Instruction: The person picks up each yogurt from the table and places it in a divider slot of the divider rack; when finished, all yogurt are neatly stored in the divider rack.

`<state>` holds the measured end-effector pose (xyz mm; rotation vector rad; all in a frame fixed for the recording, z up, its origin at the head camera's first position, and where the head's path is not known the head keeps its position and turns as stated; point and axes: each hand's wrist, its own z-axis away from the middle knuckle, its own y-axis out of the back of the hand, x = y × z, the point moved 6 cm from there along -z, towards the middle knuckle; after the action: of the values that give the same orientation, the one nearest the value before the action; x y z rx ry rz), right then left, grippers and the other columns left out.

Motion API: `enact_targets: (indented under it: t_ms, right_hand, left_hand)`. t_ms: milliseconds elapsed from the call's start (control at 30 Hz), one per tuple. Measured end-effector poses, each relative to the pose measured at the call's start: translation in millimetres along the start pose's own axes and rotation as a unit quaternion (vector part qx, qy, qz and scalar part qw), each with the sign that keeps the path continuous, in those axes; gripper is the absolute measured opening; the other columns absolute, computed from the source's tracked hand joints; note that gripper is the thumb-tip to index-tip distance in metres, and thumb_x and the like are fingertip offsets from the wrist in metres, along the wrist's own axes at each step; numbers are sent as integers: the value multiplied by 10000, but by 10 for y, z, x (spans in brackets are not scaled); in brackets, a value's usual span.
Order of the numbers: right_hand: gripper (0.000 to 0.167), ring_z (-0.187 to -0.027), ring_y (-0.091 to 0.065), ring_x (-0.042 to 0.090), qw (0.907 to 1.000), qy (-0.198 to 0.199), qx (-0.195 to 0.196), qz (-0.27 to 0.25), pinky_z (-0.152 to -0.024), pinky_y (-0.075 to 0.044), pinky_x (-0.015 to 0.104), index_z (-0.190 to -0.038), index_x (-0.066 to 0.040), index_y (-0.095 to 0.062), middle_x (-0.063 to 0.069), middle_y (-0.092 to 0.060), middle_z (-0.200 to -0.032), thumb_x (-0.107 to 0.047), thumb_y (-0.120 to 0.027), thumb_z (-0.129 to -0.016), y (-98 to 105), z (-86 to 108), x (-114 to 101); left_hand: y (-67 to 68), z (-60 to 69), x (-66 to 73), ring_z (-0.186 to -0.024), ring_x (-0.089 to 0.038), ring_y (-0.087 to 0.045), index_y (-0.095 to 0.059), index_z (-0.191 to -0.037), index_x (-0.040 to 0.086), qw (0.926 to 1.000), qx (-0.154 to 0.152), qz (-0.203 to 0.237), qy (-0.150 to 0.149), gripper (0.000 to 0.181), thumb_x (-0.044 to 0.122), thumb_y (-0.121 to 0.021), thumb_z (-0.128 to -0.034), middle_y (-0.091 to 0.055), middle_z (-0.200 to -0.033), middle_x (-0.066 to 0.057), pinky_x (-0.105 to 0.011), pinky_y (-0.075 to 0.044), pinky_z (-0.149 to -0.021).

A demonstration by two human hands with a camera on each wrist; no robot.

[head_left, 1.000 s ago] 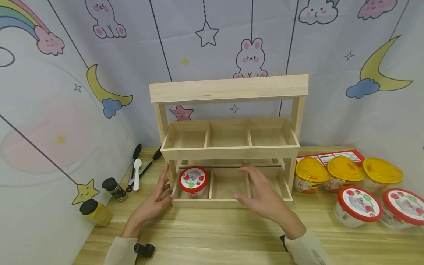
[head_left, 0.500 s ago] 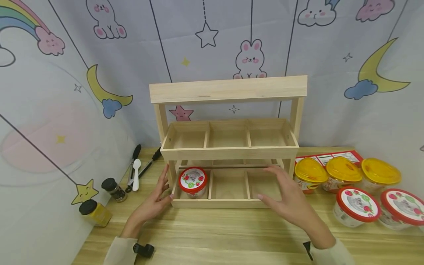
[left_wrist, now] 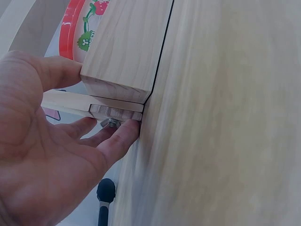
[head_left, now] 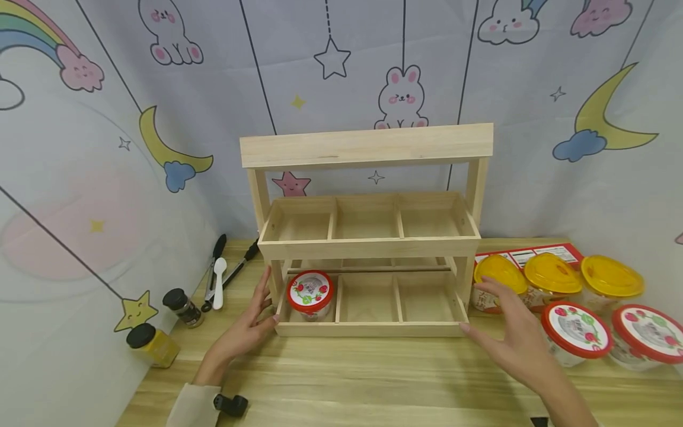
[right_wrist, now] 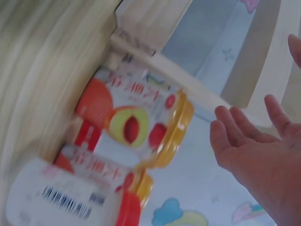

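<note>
While two black-capped jars, a white spoon and a black-tipped utensil sat at far left, the left hand pinched the lower left corner of the wooden rack, thumb to the front, fingers curled behind the post. Just right of it, in the left compartment of the lower tray, stood one red-lidded tub, upright. By my judgement that one was placed: one of the lower tray's three front compartments filled. No tub showed in the middle or right one, nor in the upper tray (shadow behind the lower tray hid any contents there).

Right hand: fingers spread, holding nothing, thumb near the rack's right front corner; contact could not be told. Beyond, on the table, three yellow-lidded tubs and two more red-lidded tubs stood outside the rack, so most of the loading seemed left.
</note>
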<state>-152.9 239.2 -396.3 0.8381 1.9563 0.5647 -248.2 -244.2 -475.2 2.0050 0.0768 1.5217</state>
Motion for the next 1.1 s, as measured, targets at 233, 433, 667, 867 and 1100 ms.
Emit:
enact_targets:
  t_ms: [233, 433, 667, 867, 1100]
  right_hand:
    - [821, -1343, -460, -61, 9990, 100, 420, 138, -1027, -263, 45, -1482, -142, -594, 171, -612, -1505, -188, -974, -755, 178, 169, 172]
    - [800, -1529, -346, -49, 9987, -378, 263, 219, -1249, -184, 139, -1520, -144, -538, 191, -545, -1582, -237, -936, -833, 278, 320, 370]
    - [776, -1575, -345, 70, 9967, -681, 304, 317, -1197, -160, 79, -1542, -118, -525, 207, -506, -1620, -252, -905, -879, 381, 469, 532]
    - [779, -1399, -402, 578, 9935, -904, 534, 430, -1290, -217, 709, -1506, 1, -505, 343, -479, -1553, -190, -901, -863, 482, 536, 641]
    - [778, -1359, -393, 591, 9883, -965, 1014, 613, -1338, -154, 663, -1465, 60, -509, 404, -477, -1508, -132, -902, -822, 651, 568, 756]
  left_hand:
    - [-3, 17, 23, -1542, -718, -155, 142, -1724, 355, 10000, 13, 23, 13, 1045, -24, -569, -1060, 180, -1806, -188, -799, -429, -1101]
    - [-5, 20, 14, -1540, -718, -162, 143, -1724, 355, 10000, 19, 14, 10, 1047, -28, -568, -1057, 177, -1808, -183, -800, -433, -1097]
    - [3, 16, 6, -1532, -716, -200, 140, -1724, 359, 10000, 36, -3, 34, 1047, -26, -569, -1056, 156, -1812, -177, -785, -459, -1084]
    - [3, 17, 5, -1523, -723, -208, 138, -1725, 352, 10000, 38, 29, 18, 1045, -18, -576, -1057, 148, -1805, -217, -772, -464, -1091]
    - [-6, 3, 10, -1542, -704, -181, 134, -1729, 333, 9999, 42, 46, -82, 1052, -34, -579, -1049, 162, -1811, -181, -785, -437, -1107]
